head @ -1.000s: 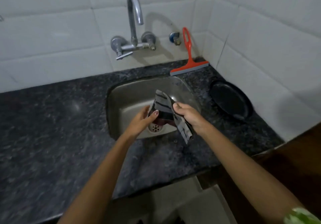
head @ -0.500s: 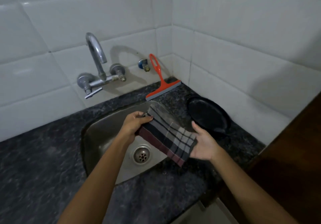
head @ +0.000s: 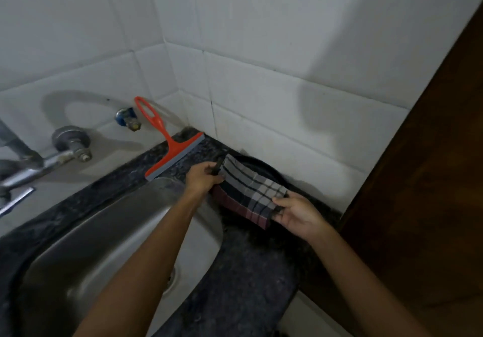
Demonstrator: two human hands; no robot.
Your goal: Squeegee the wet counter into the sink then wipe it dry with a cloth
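Stretching a checked cloth between them, the left hand pinched its far corner and the right hand gripped its near edge, at 3 o'clock of the sink. At 12 o'clock the orange squeegee leaned on the tiles, apparently finished with; drying the counter looked barely begun.

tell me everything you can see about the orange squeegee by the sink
The squeegee looks like orange plastic, with a looped handle and a wide head edged by a grey rubber-like blade. It stands tilted, its blade edge down on the dark speckled counter just behind the sink rim, its handle leaning up against the white tiled wall near the corner. Neither hand touches it.
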